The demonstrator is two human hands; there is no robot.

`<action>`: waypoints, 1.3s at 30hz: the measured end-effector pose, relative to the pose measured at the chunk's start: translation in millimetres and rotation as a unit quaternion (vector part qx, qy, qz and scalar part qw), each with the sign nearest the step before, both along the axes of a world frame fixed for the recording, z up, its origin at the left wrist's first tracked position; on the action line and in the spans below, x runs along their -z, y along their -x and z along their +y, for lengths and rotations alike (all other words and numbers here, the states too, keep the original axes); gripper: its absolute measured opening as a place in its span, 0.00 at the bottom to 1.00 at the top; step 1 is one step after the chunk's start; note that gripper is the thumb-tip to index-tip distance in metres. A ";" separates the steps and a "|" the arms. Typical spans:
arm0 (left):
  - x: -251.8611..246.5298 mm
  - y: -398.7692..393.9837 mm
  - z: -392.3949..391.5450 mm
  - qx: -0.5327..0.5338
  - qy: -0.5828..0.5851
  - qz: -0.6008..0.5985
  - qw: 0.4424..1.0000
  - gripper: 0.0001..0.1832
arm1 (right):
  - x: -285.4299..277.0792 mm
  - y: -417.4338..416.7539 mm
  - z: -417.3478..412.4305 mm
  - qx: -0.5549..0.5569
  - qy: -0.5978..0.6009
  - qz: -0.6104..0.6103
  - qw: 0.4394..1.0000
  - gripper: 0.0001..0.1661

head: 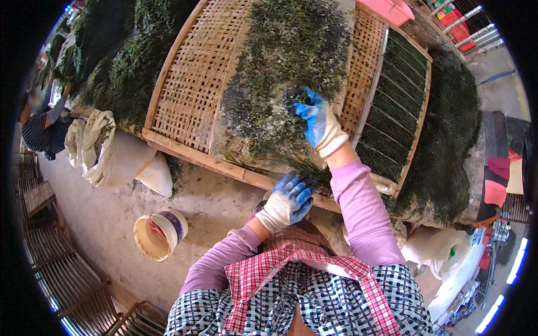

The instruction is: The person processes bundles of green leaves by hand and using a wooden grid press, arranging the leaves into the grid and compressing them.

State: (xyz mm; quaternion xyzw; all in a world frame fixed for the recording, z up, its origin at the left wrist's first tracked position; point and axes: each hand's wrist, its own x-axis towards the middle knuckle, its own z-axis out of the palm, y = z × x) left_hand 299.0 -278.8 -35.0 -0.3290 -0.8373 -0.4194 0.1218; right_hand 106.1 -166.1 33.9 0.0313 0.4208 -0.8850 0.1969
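Observation:
My right hand (320, 122), in a blue-and-white coated glove, has its fingers closed round a small clump of dark wet green strands (295, 100), which look like seaweed. It is over a wide strip of the same green stuff (286, 54) spread across a woven bamboo tray (197, 71). My left hand (287, 201), gloved alike, lies at the tray's near wooden edge, fingers extended beside a dark tuft; whether it grips any strands is unclear. Right of the strip, a slatted frame (397, 101) filled with dark green strands rests on the tray.
Large green heaps (126, 67) flank the tray, with another heap (441, 138) at right. A white bucket (156, 235) lies tilted on the floor, near sacks (94, 147). A pink basin (391, 10) stands beyond. A person in striped clothing (40, 132) is at far left. Bamboo racks (63, 269) line the lower left.

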 end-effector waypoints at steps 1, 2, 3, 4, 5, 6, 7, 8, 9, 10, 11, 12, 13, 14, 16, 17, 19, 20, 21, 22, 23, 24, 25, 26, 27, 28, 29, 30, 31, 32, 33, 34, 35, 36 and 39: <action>-2.1 0.9 2.2 0.013 -0.009 -0.013 1.000 0.21 | -2.5 -8.4 9.7 -0.034 0.026 0.055 0.998 0.12; -7.0 -0.1 1.4 0.007 0.001 0.007 1.000 0.22 | -8.6 -23.0 24.4 -0.025 0.038 0.043 0.998 0.15; -19.1 -0.1 1.4 0.003 0.004 0.012 1.000 0.22 | -21.7 -38.8 37.6 -0.013 0.050 0.032 0.998 0.18; -27.8 -1.9 2.5 -0.002 0.006 0.016 1.000 0.22 | -31.5 -52.1 50.6 0.001 0.035 0.055 0.998 0.20; -30.7 -3.9 4.2 -0.006 0.008 0.019 1.000 0.22 | -42.3 -65.9 65.7 0.015 0.019 0.077 0.997 0.22; -25.8 -7.8 5.4 0.009 0.026 -0.006 1.000 0.22 | -54.9 -81.3 79.8 0.037 -0.006 0.074 0.997 0.27; -27.9 -12.1 6.5 0.005 0.043 -0.010 0.999 0.21 | -67.7 -97.5 94.8 0.047 0.003 0.081 0.996 0.25; -26.3 -15.6 9.0 -0.001 0.038 -0.005 0.999 0.21 | -76.9 -110.1 110.1 0.051 0.016 0.103 0.993 0.26; -24.6 -19.4 13.2 -0.001 0.033 0.001 0.999 0.21 | -84.8 -125.9 127.9 0.059 0.026 0.126 0.990 0.27; -21.3 -24.7 16.9 -0.010 0.044 0.014 0.999 0.21 | -89.5 -143.3 145.6 0.091 -0.039 0.129 0.987 0.27; -21.1 -27.6 21.5 -0.007 0.058 -0.006 0.998 0.19 | -83.3 -151.0 170.6 0.082 -0.069 0.094 0.990 0.23; -24.0 -29.0 27.9 -0.008 0.058 -0.001 0.998 0.19 | -82.3 -154.5 186.2 0.050 -0.152 0.109 0.981 0.22; -24.4 -32.6 34.4 -0.011 0.059 0.003 0.998 0.18 | -81.8 -161.5 196.9 0.014 -0.234 0.121 0.964 0.21; -18.3 -39.9 41.4 -0.006 0.058 0.000 0.998 0.18 | -83.4 -172.7 203.1 -0.012 -0.312 0.037 0.949 0.18; -27.7 -44.4 62.5 0.010 0.046 -0.002 0.999 0.18 | -49.1 -190.3 207.7 -0.025 -0.557 0.213 0.802 0.18; -30.5 -48.5 72.2 0.017 0.049 -0.007 0.999 0.19 | -21.9 -198.0 208.0 -0.004 -0.618 0.284 0.733 0.19; -30.1 -54.8 92.5 0.029 0.050 0.002 0.998 0.20 | 18.7 -207.5 198.9 0.028 -0.732 0.344 0.588 0.19; -31.3 -57.1 100.3 0.033 0.053 0.002 0.998 0.20 | 34.1 -214.0 199.4 0.045 -0.761 0.406 0.504 0.16; -28.1 -57.8 106.9 0.030 0.063 0.008 0.998 0.20 | 63.0 -217.1 205.9 0.051 -0.766 0.437 0.469 0.19; -21.6 -60.2 110.5 0.020 0.074 0.013 0.997 0.20 | 67.2 -225.7 208.7 0.009 -0.797 0.415 0.439 0.20; -15.0 -62.6 113.9 0.011 0.085 0.018 0.996 0.20 | 71.0 -235.4 213.2 -0.033 -0.825 0.391 0.408 0.21; -9.0 -64.8 115.2 -0.009 0.103 0.017 0.995 0.18 | 77.0 -245.7 224.8 -0.046 -0.833 0.382 0.397 0.22; -16.7 -68.3 113.5 -0.036 0.115 0.005 0.993 0.17 | 84.1 -256.8 240.3 -0.060 -0.842 0.372 0.386 0.24; -15.0 -68.5 112.5 -0.055 0.119 0.008 0.991 0.17 | 90.9 -265.2 253.4 -0.079 -0.870 0.332 0.356 0.25; -13.0 -67.7 111.0 -0.075 0.122 0.012 0.990 0.17 | 90.7 -270.8 264.4 -0.075 -0.880 0.320 0.343 0.26; -14.4 -67.1 107.6 -0.082 0.125 0.004 0.989 0.17 | 89.6 -275.6 275.3 -0.075 -0.873 0.307 0.371 0.25; -13.7 -67.7 106.1 -0.092 0.144 -0.012 0.985 0.17 | 87.7 -279.8 285.7 -0.076 -0.865 0.293 0.399 0.25; -11.5 -67.0 108.0 -0.101 0.141 0.000 0.985 0.17 | 84.3 -279.8 293.3 -0.043 -0.843 0.296 0.447 0.25; -10.6 -66.4 111.4 -0.109 0.137 0.012 0.984 0.17 | 81.6 -282.7 296.1 -0.026 -0.838 0.290 0.461 0.24; -10.8 -67.1 117.5 -0.109 0.146 0.016 0.983 0.17 | 77.4 -286.8 298.0 -0.008 -0.833 0.284 0.475 0.23; -14.7 -68.0 128.3 -0.109 0.155 0.021 0.982 0.18 | 69.6 -289.6 299.4 0.011 -0.828 0.278 0.488 0.23; -16.6 -70.5 139.2 -0.111 0.163 0.025 0.980 0.18 | 61.0 -289.5 296.6 0.037 -0.829 0.279 0.483 0.22; -17.3 -73.7 151.9 -0.098 0.147 0.031 0.984 0.19 | 51.9 -290.4 292.9 0.056 -0.837 0.268 0.473 0.22; -20.1 -74.7 166.9 -0.072 0.136 0.036 0.987 0.19 | 42.4 -292.0 289.8 0.075 -0.845 0.257 0.463 0.22; -8.5 -72.8 203.9 -0.023 0.181 0.058 0.982 0.22 | 43.7 -301.7 288.3 0.032 -0.863 0.299 0.406 0.23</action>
